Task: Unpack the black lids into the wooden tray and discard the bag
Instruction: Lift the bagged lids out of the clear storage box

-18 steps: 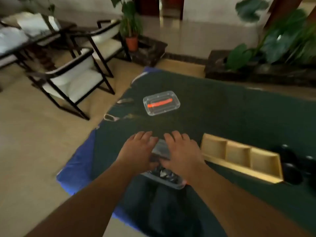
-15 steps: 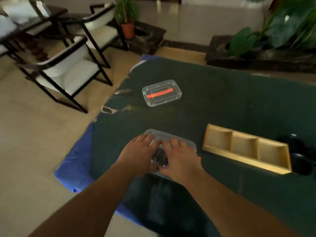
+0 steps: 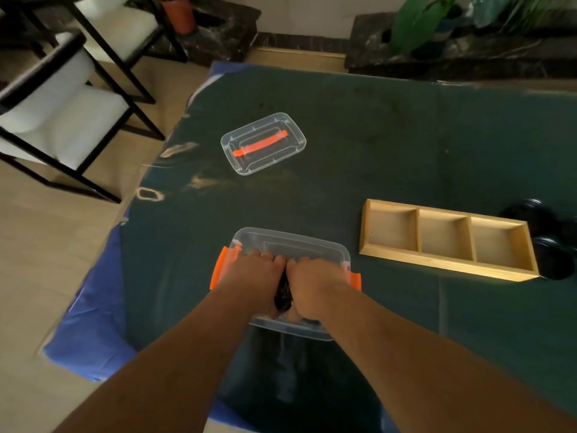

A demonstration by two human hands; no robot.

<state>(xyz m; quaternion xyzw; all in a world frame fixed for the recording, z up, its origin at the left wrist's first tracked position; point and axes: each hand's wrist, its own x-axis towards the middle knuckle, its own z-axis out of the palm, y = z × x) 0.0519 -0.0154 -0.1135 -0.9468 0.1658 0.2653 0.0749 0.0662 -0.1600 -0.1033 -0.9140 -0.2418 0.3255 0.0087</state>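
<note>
Both hands are inside a clear plastic box (image 3: 315, 245) with orange side latches near the table's front edge. My left hand (image 3: 253, 276) and my right hand (image 3: 315, 282) are closed side by side on a bag of black lids (image 3: 282, 295), of which only a dark strip shows between them. The wooden tray (image 3: 390, 256) with three bare compartments lies to the right of the box. Several black lids (image 3: 552, 257) sit on the table past the tray's right end.
The box's clear cover (image 3: 263, 143) with an orange handle lies farther back on the dark green tablecloth (image 3: 374, 135). White chairs (image 3: 62, 98) stand on the floor to the left. Potted plants (image 3: 415, 23) stand behind the table.
The camera has tilted down and closer. Both hands have curled shut and sunk deeper into the box, gripping the dark bag between them.
</note>
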